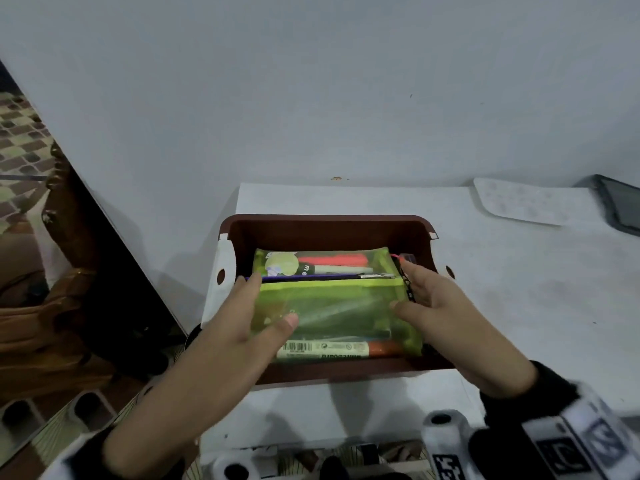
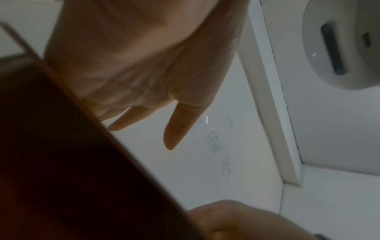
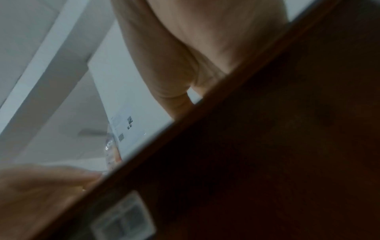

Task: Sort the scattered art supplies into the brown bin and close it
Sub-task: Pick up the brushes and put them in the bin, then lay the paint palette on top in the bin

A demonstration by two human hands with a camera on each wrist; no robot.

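Clamping the pouch [image 1: 332, 306] end to end between near-straight fingers [image 1: 247, 284] of left hand [image 1: 239, 320] and right hand [image 1: 440, 306], thumbs flat on top. Sitting within the bin [image 1: 329, 230], open-topped, at the table's [image 1: 502, 289] left edge; pens inside the pouch, a marker [image 1: 322, 349] along the near wall. Risks slipping from so loose a hold, or riding high and blocking closure. Cannot tell where a lid is.

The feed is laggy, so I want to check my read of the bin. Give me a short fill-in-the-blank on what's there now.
1. The ___ pouch lies inside the brown bin.
2. The left hand and right hand both touch the ___.
3. The bin stands on a ___ table.
4. The bin has no ___ on it.
Missing words: green; pouch; white; lid.
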